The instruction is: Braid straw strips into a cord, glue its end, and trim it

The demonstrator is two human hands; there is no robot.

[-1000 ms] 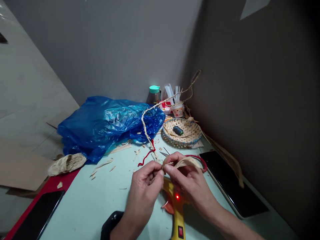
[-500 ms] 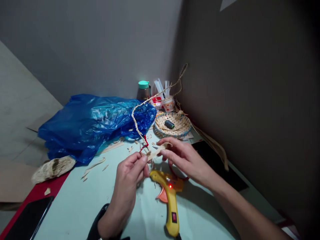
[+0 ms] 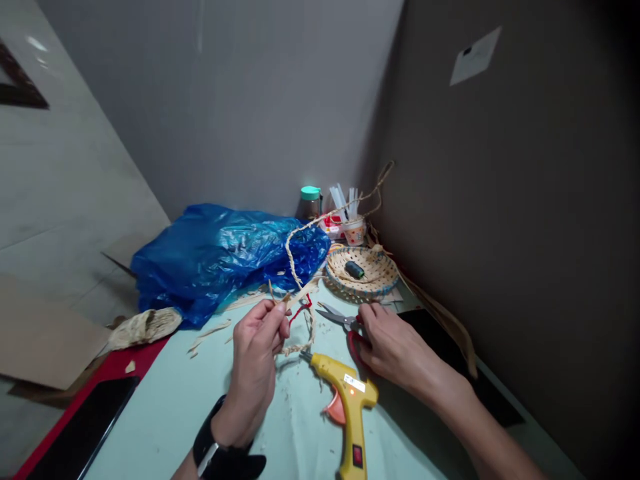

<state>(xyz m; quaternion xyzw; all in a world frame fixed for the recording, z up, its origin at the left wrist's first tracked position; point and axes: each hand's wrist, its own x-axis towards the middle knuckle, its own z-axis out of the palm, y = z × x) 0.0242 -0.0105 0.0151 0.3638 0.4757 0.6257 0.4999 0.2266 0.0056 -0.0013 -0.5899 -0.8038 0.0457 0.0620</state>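
Note:
My left hand (image 3: 257, 350) pinches a flat pale strip of dried plant fibre (image 3: 304, 291) between thumb and fingers, its end pointing up and right. Close by it runs a braided fibre cord (image 3: 291, 252), with a bit of red string (image 3: 307, 303) around it. Over on the right, the fingers of my right hand (image 3: 395, 343) are closed around the red handles of a pair of scissors (image 3: 345, 320). The blades lie slightly apart, pointing left above the table. Below both hands lies a yellow glue gun (image 3: 350, 383), its small light glowing.
A blue plastic bag (image 3: 215, 260) fills the back left. Behind the scissors stands a woven basket (image 3: 367, 292) holding a dark thread spool (image 3: 355, 269). Further back are a cup of glue sticks (image 3: 355, 232) and a green-lidded jar (image 3: 310, 203). A black phone (image 3: 85, 427) lies front left.
My right hand has left the fibre strip, moved down and right, and taken hold of the scissors. My left hand still holds the strip. The view has shifted up and left.

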